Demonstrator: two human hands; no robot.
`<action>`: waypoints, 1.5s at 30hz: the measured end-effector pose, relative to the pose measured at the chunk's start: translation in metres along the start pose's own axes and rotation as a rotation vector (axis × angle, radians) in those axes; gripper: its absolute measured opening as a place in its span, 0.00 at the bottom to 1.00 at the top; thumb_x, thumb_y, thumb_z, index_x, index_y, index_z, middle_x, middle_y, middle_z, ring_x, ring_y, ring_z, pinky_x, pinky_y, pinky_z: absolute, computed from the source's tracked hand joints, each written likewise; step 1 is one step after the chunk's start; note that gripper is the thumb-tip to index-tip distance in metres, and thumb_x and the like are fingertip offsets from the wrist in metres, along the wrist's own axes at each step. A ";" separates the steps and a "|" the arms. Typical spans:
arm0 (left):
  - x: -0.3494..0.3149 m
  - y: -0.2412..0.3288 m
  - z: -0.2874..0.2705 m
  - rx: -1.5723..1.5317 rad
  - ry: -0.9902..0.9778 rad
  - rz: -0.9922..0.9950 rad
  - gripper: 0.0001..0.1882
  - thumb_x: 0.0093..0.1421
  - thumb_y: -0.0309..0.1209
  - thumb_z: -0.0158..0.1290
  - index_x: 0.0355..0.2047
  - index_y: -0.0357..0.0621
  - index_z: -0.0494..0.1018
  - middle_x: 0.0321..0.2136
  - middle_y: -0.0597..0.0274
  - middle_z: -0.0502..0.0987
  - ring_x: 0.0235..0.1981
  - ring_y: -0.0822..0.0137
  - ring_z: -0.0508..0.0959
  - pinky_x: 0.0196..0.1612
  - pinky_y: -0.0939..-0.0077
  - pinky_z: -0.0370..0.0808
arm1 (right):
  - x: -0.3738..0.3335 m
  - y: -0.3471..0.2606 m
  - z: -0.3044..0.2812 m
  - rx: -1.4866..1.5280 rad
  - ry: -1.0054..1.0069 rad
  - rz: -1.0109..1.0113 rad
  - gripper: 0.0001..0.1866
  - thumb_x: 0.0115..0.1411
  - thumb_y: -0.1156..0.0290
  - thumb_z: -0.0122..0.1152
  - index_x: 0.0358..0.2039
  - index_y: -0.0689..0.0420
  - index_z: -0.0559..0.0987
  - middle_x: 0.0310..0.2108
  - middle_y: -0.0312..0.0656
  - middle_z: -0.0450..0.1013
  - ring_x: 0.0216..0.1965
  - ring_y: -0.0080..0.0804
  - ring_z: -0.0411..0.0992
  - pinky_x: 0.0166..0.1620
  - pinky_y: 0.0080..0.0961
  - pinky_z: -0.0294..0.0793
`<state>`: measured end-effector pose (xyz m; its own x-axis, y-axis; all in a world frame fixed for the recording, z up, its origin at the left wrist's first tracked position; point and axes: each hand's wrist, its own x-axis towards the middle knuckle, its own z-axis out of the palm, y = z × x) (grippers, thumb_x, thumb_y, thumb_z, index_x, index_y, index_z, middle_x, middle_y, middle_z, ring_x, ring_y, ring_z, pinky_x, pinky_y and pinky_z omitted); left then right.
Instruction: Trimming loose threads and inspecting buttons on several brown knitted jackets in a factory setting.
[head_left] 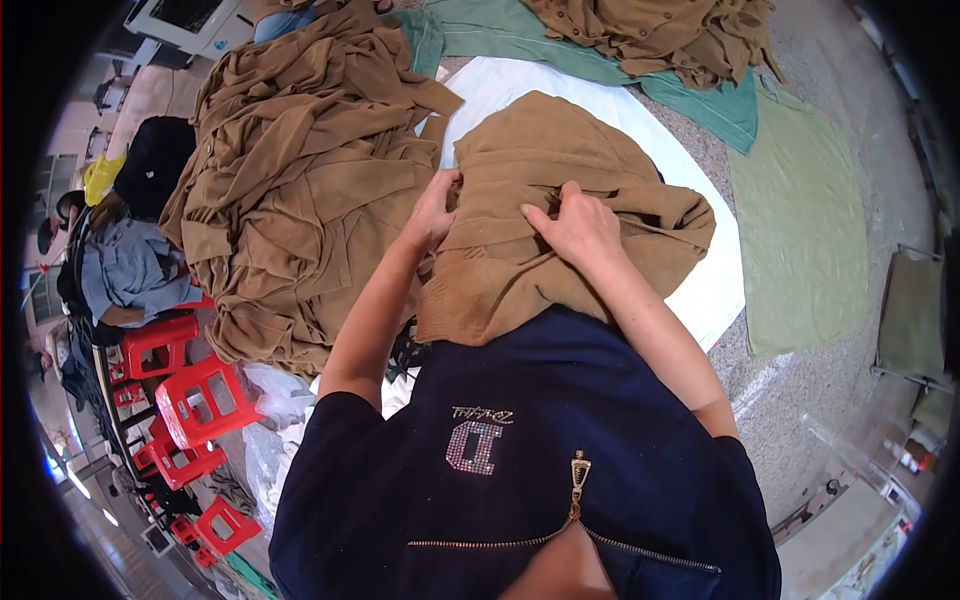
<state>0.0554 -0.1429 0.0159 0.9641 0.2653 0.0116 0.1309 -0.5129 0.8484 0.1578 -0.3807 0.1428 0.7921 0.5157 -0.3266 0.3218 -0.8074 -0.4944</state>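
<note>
A brown knit sweater [545, 150] lies bunched and partly folded right in front of me, its ribbed edge [445, 305] toward my body. At its left side, my left hand [436, 210] is closed on the edge of the cloth, with some fingertips hidden by it. My right hand [582, 225] grips a raised fold near the middle, thumb apart from the bent fingers. To the right of that hand, a loose part of the sweater curls over itself and leaves a dark hollow. Under it lies a white sheet [715, 245].
A large heap of brown garments [290, 190] rises close on my left. Another brown pile [660, 35] lies at the far side on green cloth [715, 110]. Pale green fabric [805, 230] covers floor to the right. Red plastic stools [205, 403] and clear plastic bags [265, 460] stand lower left.
</note>
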 end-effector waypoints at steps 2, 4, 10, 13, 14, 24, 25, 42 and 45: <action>0.000 -0.007 0.000 -0.022 0.032 -0.053 0.23 0.53 0.34 0.58 0.47 0.39 0.67 0.46 0.50 0.70 0.49 0.51 0.70 0.52 0.67 0.68 | 0.003 0.008 -0.004 0.115 -0.088 -0.014 0.22 0.50 0.59 0.62 0.40 0.63 0.73 0.36 0.54 0.77 0.43 0.50 0.76 0.45 0.38 0.74; 0.001 -0.011 0.002 -0.049 0.054 -0.101 0.23 0.53 0.35 0.58 0.47 0.39 0.67 0.47 0.50 0.69 0.49 0.50 0.70 0.52 0.66 0.68 | 0.004 0.024 0.000 0.219 -0.112 -0.019 0.21 0.49 0.62 0.63 0.40 0.62 0.73 0.34 0.52 0.77 0.41 0.48 0.75 0.45 0.37 0.73; 0.008 0.009 0.006 0.116 0.106 0.137 0.11 0.60 0.28 0.51 0.42 0.37 0.69 0.37 0.55 0.74 0.40 0.55 0.73 0.51 0.71 0.68 | -0.019 0.043 -0.024 0.715 0.070 -0.122 0.08 0.51 0.79 0.55 0.34 0.60 0.76 0.31 0.37 0.74 0.34 0.24 0.70 0.40 0.22 0.70; 0.013 -0.021 0.009 -0.850 0.257 -0.214 0.08 0.63 0.28 0.47 0.38 0.37 0.69 0.33 0.63 0.73 0.41 0.67 0.72 0.50 0.74 0.68 | -0.032 0.057 -0.084 0.991 0.129 -0.155 0.09 0.52 0.82 0.51 0.33 0.57 0.76 0.29 0.31 0.71 0.29 0.16 0.65 0.32 0.14 0.65; 0.015 -0.016 -0.006 -0.704 0.335 -0.126 0.07 0.65 0.28 0.43 0.37 0.39 0.69 0.33 0.67 0.72 0.41 0.74 0.70 0.48 0.78 0.68 | -0.039 0.067 -0.109 0.999 0.204 -0.098 0.10 0.52 0.82 0.51 0.32 0.56 0.76 0.28 0.30 0.70 0.26 0.13 0.63 0.28 0.12 0.60; -0.016 0.251 -0.140 -0.756 0.454 0.074 0.14 0.61 0.33 0.55 0.42 0.35 0.73 0.36 0.60 0.79 0.37 0.71 0.79 0.42 0.75 0.75 | -0.147 0.240 -0.356 0.360 1.391 -0.275 0.10 0.60 0.80 0.55 0.41 0.64 0.79 0.38 0.45 0.77 0.39 0.30 0.76 0.43 0.22 0.77; -0.023 0.253 -0.152 -0.708 0.236 0.163 0.13 0.60 0.33 0.55 0.40 0.35 0.74 0.35 0.60 0.79 0.35 0.71 0.79 0.41 0.75 0.76 | -0.145 0.189 -0.338 0.271 1.434 -0.512 0.09 0.59 0.76 0.59 0.40 0.65 0.78 0.35 0.45 0.75 0.35 0.34 0.73 0.39 0.26 0.75; -0.091 0.139 -0.060 0.040 -0.254 -0.083 0.09 0.55 0.30 0.59 0.34 0.39 0.75 0.32 0.57 0.72 0.35 0.56 0.75 0.38 0.67 0.72 | -0.084 0.086 -0.030 0.275 0.192 -0.379 0.21 0.42 0.89 0.58 0.40 0.62 0.70 0.39 0.48 0.67 0.37 0.44 0.73 0.39 0.33 0.75; -0.088 0.134 -0.066 -0.072 -0.250 -0.192 0.06 0.57 0.27 0.57 0.32 0.37 0.75 0.31 0.58 0.72 0.35 0.62 0.75 0.37 0.71 0.71 | -0.090 0.105 -0.020 0.229 0.362 -0.266 0.15 0.47 0.89 0.57 0.36 0.63 0.71 0.38 0.47 0.66 0.36 0.40 0.72 0.39 0.30 0.74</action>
<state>-0.0273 -0.1810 0.1631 0.9514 0.1385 -0.2750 0.3078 -0.4115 0.8578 0.1305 -0.5177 0.1365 0.8405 0.5294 0.1152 0.4470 -0.5573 -0.6997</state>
